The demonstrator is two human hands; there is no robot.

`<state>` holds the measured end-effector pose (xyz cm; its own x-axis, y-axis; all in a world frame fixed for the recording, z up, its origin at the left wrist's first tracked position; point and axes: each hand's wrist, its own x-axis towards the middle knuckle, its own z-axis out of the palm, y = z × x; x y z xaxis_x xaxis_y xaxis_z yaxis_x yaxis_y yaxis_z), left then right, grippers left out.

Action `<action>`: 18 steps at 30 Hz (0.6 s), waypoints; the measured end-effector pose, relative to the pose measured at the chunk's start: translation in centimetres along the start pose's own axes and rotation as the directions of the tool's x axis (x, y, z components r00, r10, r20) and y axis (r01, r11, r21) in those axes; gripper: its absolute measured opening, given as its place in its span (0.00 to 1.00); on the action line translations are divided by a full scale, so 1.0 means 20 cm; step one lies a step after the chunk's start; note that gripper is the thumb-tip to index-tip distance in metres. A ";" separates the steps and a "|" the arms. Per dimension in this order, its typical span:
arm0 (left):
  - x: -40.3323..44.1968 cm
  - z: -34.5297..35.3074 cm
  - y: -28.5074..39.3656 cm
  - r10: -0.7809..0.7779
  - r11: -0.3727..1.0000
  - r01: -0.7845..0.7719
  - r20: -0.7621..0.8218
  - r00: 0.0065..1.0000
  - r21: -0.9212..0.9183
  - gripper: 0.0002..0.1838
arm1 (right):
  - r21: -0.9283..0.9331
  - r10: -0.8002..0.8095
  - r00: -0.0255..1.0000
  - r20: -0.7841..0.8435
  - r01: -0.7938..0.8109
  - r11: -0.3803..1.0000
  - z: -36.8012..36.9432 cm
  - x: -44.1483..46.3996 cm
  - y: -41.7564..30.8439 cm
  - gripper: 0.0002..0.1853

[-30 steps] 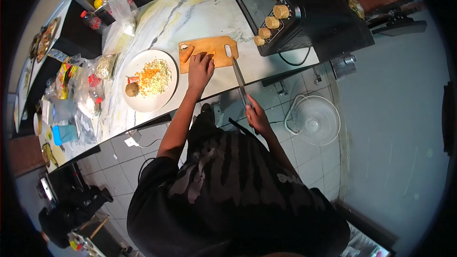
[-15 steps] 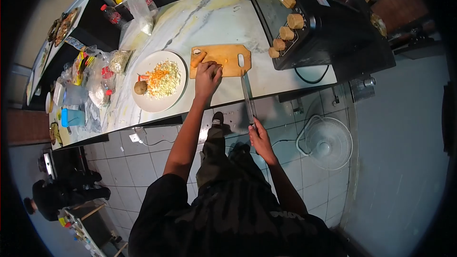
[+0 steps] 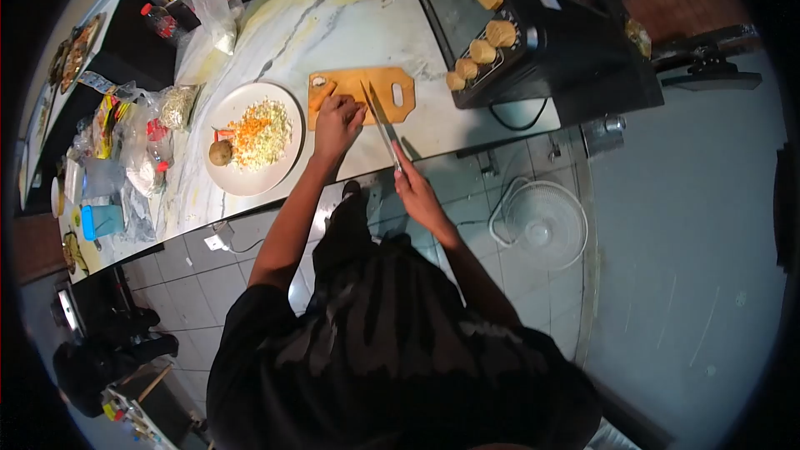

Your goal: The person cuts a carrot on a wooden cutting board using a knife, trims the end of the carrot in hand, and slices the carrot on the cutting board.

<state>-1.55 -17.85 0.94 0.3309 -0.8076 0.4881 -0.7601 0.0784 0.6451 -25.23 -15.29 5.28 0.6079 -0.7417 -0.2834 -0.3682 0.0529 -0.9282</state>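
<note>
On the wooden cutting board, my left hand is closed with its fingertips down on a carrot, mostly hidden under them. An orange carrot piece lies just beyond the knuckles. My right hand grips a long knife by its handle. The blade reaches up over the board, a little right of the left fingers. To the left stands a white plate with chopped orange and pale green vegetables, a red chili and a round brown vegetable.
A black oven with wooden knobs stands at the right. Plastic bags, bottles and a blue container crowd the counter's left end. A fan is on the floor, and another person is at lower left.
My right hand has brought the knife leftward and up, from the board's right edge to beside my left fingers. The whole view has shifted slightly. My left hand stays on the board.
</note>
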 end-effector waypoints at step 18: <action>0.04 -0.01 -0.06 -0.108 0.960 0.148 0.173 0.979 -0.238 0.06 | -0.230 0.400 0.911 -0.103 -0.413 0.881 0.18 0.14 -0.19 0.25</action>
<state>-0.34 -18.56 0.71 0.3092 -0.9003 0.3063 -0.5477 0.0947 0.8313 -19.68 -15.18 7.10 0.3340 -0.7228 -0.6050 -0.7376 0.1991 -0.6452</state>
